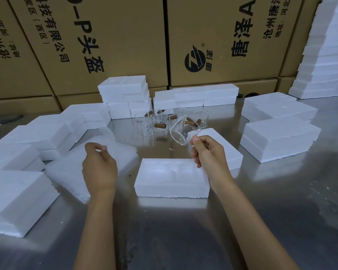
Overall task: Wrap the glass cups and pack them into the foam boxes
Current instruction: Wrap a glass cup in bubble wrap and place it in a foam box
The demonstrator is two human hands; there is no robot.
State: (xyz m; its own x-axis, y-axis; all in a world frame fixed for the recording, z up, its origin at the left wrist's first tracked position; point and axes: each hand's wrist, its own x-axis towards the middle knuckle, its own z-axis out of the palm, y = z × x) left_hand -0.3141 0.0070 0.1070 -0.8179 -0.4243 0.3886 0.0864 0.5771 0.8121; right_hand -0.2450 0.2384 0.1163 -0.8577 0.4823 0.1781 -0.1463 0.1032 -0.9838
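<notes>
Now, on the left we see cardboard cartons [90, 41] printed sideways with "有限公司" and "头盔". Our left hand [99, 166] pinches a thin white wrapping sheet [105, 136] over the stack of sheets [70, 168], fingers curled. The open foam box [172, 178] lies long side across on the steel table [183, 230]. Our right hand [209, 154] pinches a glass cup [181, 131] by the rim, tilted, mouth up-right, base down-left, above the box. More cups [150, 123] stand behind.
</notes>
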